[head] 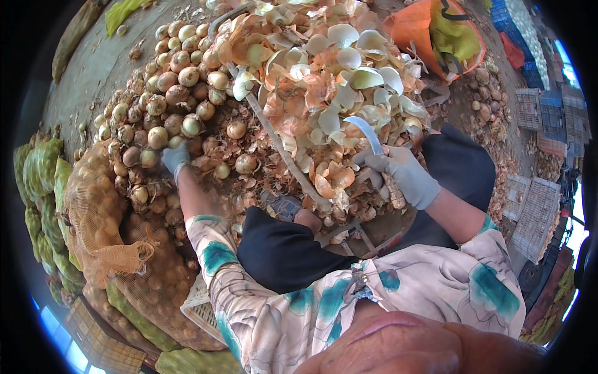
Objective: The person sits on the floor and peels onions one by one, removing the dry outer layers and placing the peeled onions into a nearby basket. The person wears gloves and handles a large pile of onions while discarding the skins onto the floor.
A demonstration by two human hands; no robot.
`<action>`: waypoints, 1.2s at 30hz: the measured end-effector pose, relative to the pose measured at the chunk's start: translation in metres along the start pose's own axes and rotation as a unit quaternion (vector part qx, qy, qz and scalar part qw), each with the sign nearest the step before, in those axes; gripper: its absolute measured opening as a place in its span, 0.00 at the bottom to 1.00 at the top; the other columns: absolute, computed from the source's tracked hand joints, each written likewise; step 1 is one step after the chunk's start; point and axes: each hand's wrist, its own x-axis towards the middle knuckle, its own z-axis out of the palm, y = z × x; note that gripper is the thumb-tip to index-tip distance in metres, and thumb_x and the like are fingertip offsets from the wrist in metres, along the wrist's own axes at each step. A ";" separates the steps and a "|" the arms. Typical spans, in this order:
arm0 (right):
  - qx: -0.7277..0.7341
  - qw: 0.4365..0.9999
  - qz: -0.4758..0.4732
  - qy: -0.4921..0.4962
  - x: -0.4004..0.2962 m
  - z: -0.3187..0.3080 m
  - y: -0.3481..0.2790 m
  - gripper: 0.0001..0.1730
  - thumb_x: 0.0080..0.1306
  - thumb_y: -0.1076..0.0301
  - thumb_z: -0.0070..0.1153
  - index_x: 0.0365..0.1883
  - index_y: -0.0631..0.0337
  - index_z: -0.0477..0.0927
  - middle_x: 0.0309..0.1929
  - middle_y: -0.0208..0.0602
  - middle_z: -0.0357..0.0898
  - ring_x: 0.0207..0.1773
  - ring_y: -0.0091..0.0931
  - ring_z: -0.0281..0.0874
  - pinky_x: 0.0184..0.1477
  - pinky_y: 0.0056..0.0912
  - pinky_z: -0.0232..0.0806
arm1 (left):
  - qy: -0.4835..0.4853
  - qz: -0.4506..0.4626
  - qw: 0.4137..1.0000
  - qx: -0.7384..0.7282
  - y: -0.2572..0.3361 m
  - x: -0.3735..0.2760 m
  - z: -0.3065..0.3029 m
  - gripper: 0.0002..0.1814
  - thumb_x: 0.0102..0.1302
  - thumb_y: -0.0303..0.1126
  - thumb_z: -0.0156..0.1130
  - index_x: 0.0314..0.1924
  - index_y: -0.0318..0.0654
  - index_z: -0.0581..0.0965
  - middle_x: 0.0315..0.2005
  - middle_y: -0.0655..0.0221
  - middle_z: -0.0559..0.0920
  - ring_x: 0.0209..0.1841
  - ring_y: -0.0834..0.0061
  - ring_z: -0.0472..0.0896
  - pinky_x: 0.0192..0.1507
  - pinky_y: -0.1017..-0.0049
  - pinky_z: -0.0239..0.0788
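My left hand (176, 158), in a grey glove, reaches into the near edge of a large pile of unpeeled onions (175, 93). Its fingertips are partly hidden among the bulbs, so a grip on one cannot be made out. My gloved right hand (405, 173) is closed around the handle of a curved-blade knife (366, 131), the blade pointing up and away from me. Beyond the knife rises a heap of onion skins (317, 93), papery brown and pale layers mixed. A few loose onions, one brown onion (246, 163) among them, lie on the skins between my hands.
A wooden pole (275, 138) crosses the skins in front of me. Mesh sacks of onions (93, 201) stand at the left, with a white plastic crate (201, 304) beside them. An orange bag (420, 32) lies at the upper right; plastic crates (537, 215) line the far right.
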 end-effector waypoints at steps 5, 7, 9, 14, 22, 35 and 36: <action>-0.028 0.998 -0.048 0.015 0.001 0.004 0.018 0.18 0.74 0.60 0.54 0.52 0.66 0.81 0.21 0.29 0.75 0.18 0.19 0.72 0.20 0.20 0.65 | -0.143 -0.088 0.878 -0.448 0.036 -0.053 0.000 0.31 0.58 0.43 0.74 0.55 0.28 0.78 0.50 0.54 0.82 0.47 0.61 0.83 0.46 0.63 0.79; -0.059 0.995 -0.083 0.000 0.004 0.008 0.021 0.19 0.75 0.57 0.54 0.53 0.64 0.81 0.21 0.28 0.75 0.18 0.19 0.72 0.21 0.20 0.65 | -0.154 -0.140 0.773 -0.599 0.012 -0.074 -0.026 0.26 0.62 0.38 0.73 0.54 0.28 0.78 0.48 0.57 0.83 0.44 0.65 0.84 0.42 0.66 0.81; -0.073 0.990 -0.123 0.001 0.010 0.006 0.036 0.20 0.75 0.55 0.54 0.54 0.63 0.80 0.21 0.28 0.75 0.19 0.18 0.72 0.21 0.20 0.65 | -0.234 -0.024 0.668 -0.706 0.031 -0.109 -0.041 0.23 0.65 0.40 0.69 0.52 0.29 0.79 0.46 0.59 0.83 0.43 0.65 0.84 0.41 0.66 0.81; -0.160 0.942 -0.294 -0.003 -0.016 0.020 0.038 0.22 0.76 0.54 0.53 0.57 0.63 0.79 0.23 0.26 0.73 0.21 0.16 0.70 0.25 0.21 0.64 | -0.273 0.272 0.713 -0.585 0.107 -0.230 -0.185 0.25 0.61 0.29 0.67 0.55 0.21 0.75 0.48 0.60 0.82 0.48 0.67 0.83 0.48 0.70 0.78; -0.312 0.696 -0.641 0.083 -0.056 0.036 0.021 0.15 0.67 0.68 0.59 0.51 0.61 0.81 0.33 0.46 0.83 0.34 0.42 0.83 0.36 0.39 0.74 | -0.335 0.235 0.707 -0.577 0.142 -0.340 -0.290 0.35 0.54 0.26 0.74 0.61 0.21 0.73 0.50 0.60 0.83 0.49 0.72 0.82 0.54 0.72 0.75; -0.387 0.637 -0.657 0.108 -0.068 0.007 0.052 0.12 0.67 0.67 0.60 0.46 0.63 0.81 0.32 0.47 0.83 0.32 0.43 0.83 0.32 0.40 0.75 | -0.084 0.345 0.819 -0.451 0.154 -0.426 -0.265 0.31 0.50 0.32 0.78 0.54 0.28 0.78 0.45 0.61 0.82 0.44 0.73 0.83 0.49 0.74 0.78; -0.389 0.635 -0.660 0.104 -0.069 0.005 0.053 0.12 0.66 0.67 0.60 0.46 0.63 0.81 0.32 0.47 0.83 0.31 0.42 0.83 0.32 0.39 0.74 | -0.051 0.361 0.825 -0.431 0.156 -0.428 -0.264 0.32 0.50 0.33 0.78 0.54 0.29 0.79 0.44 0.61 0.82 0.43 0.72 0.83 0.48 0.73 0.78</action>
